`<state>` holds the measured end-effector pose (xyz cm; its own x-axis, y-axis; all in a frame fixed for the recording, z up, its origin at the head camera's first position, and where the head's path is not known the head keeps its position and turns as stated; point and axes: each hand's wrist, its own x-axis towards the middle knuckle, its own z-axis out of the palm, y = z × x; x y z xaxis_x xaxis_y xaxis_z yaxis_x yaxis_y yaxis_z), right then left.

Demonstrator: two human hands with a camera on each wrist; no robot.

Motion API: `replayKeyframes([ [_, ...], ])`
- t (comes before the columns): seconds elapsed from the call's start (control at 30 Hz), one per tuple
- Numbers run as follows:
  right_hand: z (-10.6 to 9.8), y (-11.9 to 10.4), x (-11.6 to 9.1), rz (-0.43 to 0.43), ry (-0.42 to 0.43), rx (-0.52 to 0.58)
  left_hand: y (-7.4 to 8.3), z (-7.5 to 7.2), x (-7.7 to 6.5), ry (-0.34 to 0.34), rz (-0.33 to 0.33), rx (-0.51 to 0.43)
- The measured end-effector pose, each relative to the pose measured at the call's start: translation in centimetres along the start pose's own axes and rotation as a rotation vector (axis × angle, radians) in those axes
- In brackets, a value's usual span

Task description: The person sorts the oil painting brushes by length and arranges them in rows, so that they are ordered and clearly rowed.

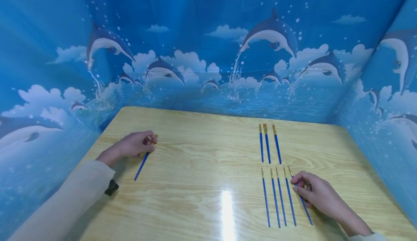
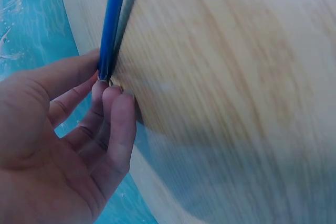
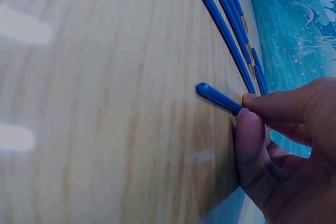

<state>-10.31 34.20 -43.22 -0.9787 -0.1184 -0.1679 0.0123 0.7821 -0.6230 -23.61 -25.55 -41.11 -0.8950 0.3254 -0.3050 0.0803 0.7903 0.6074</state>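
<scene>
At the left of the table my left hand point(image 1: 138, 144) pinches a blue-handled paintbrush point(image 1: 142, 166) near its gold ferrule. In the left wrist view thumb and fingertips meet on that brush, its blue handle point(image 2: 112, 22) pointing away from them; the bristles are hidden. At the right my right hand point(image 1: 317, 194) pinches another blue paintbrush point(image 1: 305, 206) by its handle, close to the tabletop. The right wrist view has its handle end point(image 3: 218, 97) sticking out from between thumb and finger. Beside it lies a row of several thin paintbrushes point(image 1: 290, 201), bristles pointing away from me.
Behind that row lie three more paintbrushes point(image 1: 267, 145), one with orange bristles. Everything rests on a light wood-grain table point(image 1: 195, 168). Blue dolphin-print cloth point(image 1: 202, 53) stands along its back and sides. A dark object point(image 1: 112, 188) shows under the left sleeve.
</scene>
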Motion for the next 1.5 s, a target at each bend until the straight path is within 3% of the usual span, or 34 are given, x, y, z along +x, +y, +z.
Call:
replayKeyframes([
  [0.1,0.0,0.0,0.0,-0.002,0.003,-0.001,0.2,0.2,0.4,0.006,0.014,0.018],
  [0.37,0.0,0.0,-0.1,-0.011,-0.001,0.009,0.8,0.7,1.5,0.065,0.150,0.200],
  [0.5,-0.1,-0.1,-0.1,-0.004,-0.003,0.005,0.6,0.5,1.6,0.049,0.137,0.213],
  [0.67,-0.2,-0.1,0.0,0.013,-0.002,-0.001,0.3,-0.1,0.7,0.011,0.092,0.194],
  [0.83,-0.2,-0.1,0.0,0.013,0.002,-0.011,0.3,-0.4,0.0,-0.021,0.126,0.163],
  [0.97,-0.1,-0.1,0.0,0.012,-0.002,-0.007,0.3,-0.2,0.0,-0.012,0.156,0.182],
  [1.3,0.1,-0.1,0.1,0.022,-0.010,-0.002,0.7,0.0,1.1,0.038,0.156,0.290],
  [1.5,0.0,-0.1,0.1,0.034,-0.009,0.001,0.3,0.0,1.4,0.044,0.181,0.284],
])
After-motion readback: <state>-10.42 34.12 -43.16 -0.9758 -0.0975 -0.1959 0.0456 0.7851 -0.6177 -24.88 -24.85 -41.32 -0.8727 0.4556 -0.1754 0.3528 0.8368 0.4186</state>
